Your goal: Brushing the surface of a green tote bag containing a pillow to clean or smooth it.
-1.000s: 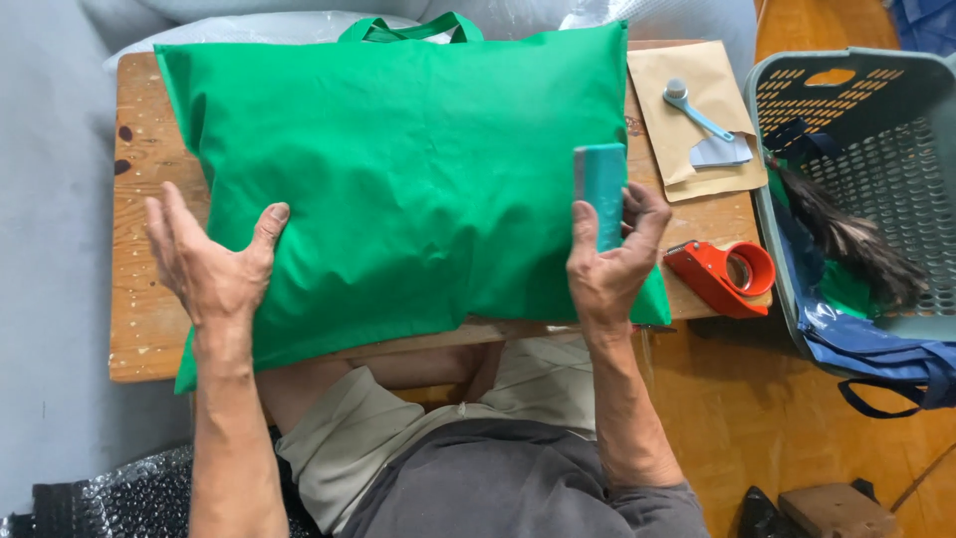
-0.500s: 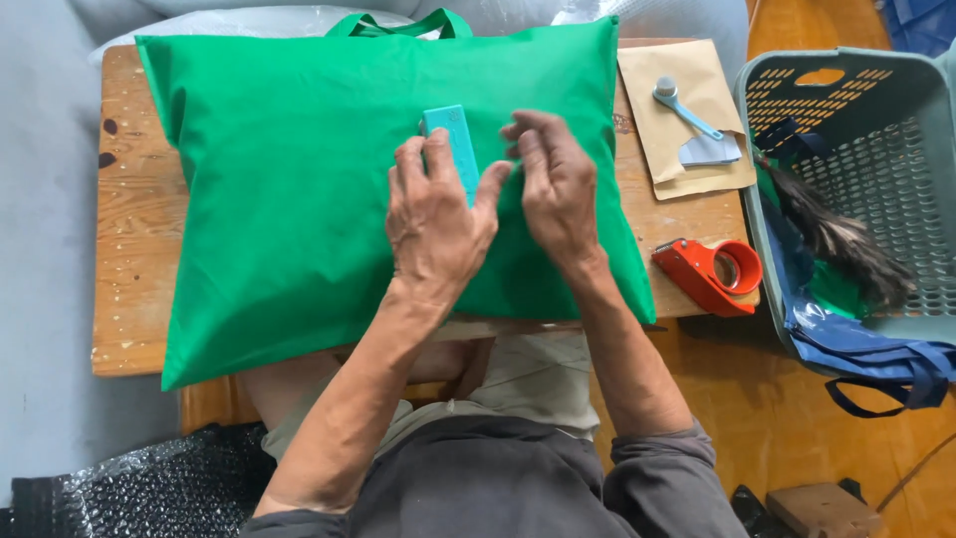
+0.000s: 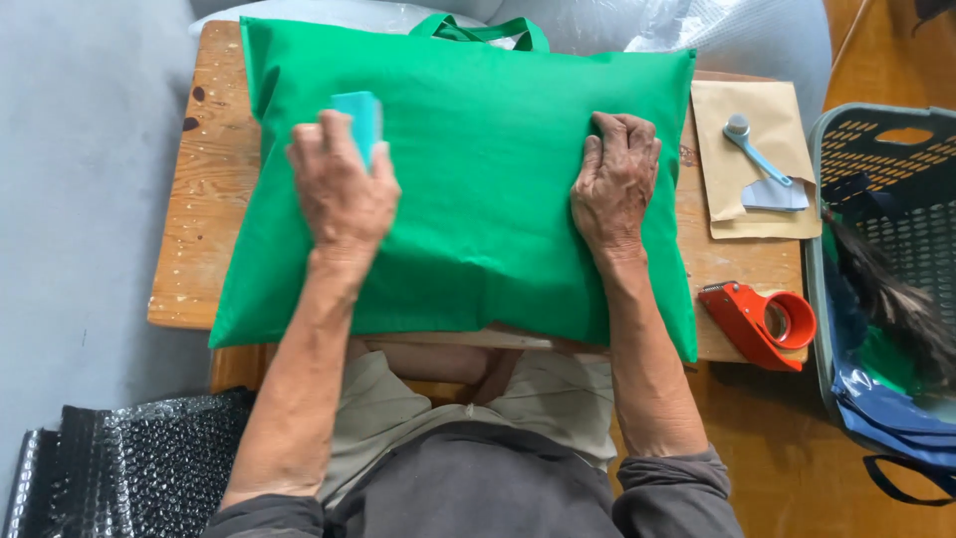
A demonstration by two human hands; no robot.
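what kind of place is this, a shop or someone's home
Probably a small home packing spot: a worn wooden table holds a brown paper envelope and an orange tape dispenser, with black bubble wrap on the floor.

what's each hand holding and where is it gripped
Left hand grips a small teal block around its lower part; right hand holds nothing, pressing the green bag.

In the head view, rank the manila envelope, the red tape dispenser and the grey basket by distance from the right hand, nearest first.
From the right hand, pressed flat on the green bag:
1. Manila envelope, just to its right on the table.
2. Red tape dispenser, lower right at the table edge.
3. Grey basket, far right, beyond the table.
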